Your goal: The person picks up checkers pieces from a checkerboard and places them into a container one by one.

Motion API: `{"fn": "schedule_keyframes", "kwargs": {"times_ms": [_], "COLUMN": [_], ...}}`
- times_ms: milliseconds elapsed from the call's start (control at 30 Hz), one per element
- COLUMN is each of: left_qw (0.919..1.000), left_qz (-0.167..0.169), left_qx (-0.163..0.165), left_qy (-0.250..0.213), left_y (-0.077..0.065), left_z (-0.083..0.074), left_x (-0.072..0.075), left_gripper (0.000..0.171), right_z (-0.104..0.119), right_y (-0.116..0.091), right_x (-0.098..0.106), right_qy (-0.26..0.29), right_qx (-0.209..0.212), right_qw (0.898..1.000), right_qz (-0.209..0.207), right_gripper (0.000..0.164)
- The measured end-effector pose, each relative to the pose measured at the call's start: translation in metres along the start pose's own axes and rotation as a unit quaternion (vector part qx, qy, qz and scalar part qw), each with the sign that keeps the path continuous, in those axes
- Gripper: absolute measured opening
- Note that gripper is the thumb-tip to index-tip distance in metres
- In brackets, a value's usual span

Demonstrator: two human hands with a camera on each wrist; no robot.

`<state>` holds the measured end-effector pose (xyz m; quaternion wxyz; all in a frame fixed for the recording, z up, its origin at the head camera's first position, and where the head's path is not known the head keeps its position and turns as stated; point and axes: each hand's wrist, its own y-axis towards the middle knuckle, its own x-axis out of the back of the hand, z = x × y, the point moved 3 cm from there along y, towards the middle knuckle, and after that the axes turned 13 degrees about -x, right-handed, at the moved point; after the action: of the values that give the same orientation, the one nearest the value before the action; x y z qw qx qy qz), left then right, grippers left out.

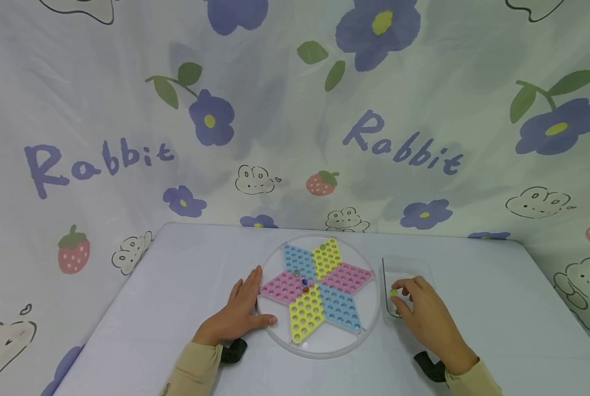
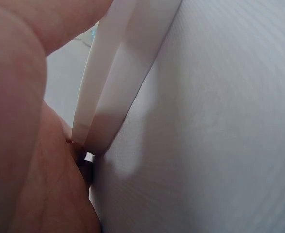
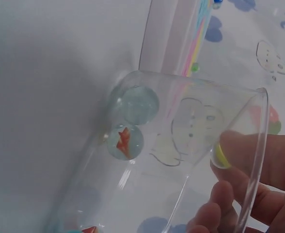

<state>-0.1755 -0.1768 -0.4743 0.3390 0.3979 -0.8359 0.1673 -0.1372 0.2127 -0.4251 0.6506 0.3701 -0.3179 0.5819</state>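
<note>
A round white Chinese checkers board (image 1: 319,355) with a pink, yellow and blue star of holes lies on the table. My left hand (image 1: 237,314) rests along its left rim, fingers extended and thumb over the edge. My right hand (image 1: 430,316) pinches a yellow marble (image 3: 220,158) between thumb and fingertips, over the clear plastic box (image 1: 423,268) right of the board. On the star sit a blue marble (image 1: 304,282), a red marble (image 1: 306,290) and a greenish marble (image 1: 297,273). Another greenish marble (image 1: 323,247) is in the far yellow point.
Inside the box, the right wrist view shows a clear marble (image 3: 139,105) and an orange-patterned marble (image 3: 125,142). A white cloth covers the table (image 1: 186,275). Behind stands a printed curtain (image 1: 285,110) with flowers and rabbits.
</note>
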Motion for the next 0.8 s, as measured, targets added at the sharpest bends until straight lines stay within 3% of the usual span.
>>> {"fn": "schedule_keyframes", "kwargs": {"times_ms": [533,800], "left_qw": [1.0000,1.0000], "left_qz": [0.001,-0.001], "left_qx": [-0.001,-0.005], "left_qy": [-0.001,0.000], "left_y": [-0.0008,-0.0002], "left_z": [0.0002,-0.0005], "left_x": [-0.0004,-0.0004], "left_gripper": [0.115,0.115], "right_z": [-0.0036,0.0038], "right_y": [0.0000,0.0018], "right_x": [-0.0027,-0.0023], "right_qy": [-0.003,-0.008], "right_qx": [-0.015,0.005], "right_qw": [1.000,1.000], "right_qz": [0.019,-0.008], "right_gripper": [0.019,0.020]}}
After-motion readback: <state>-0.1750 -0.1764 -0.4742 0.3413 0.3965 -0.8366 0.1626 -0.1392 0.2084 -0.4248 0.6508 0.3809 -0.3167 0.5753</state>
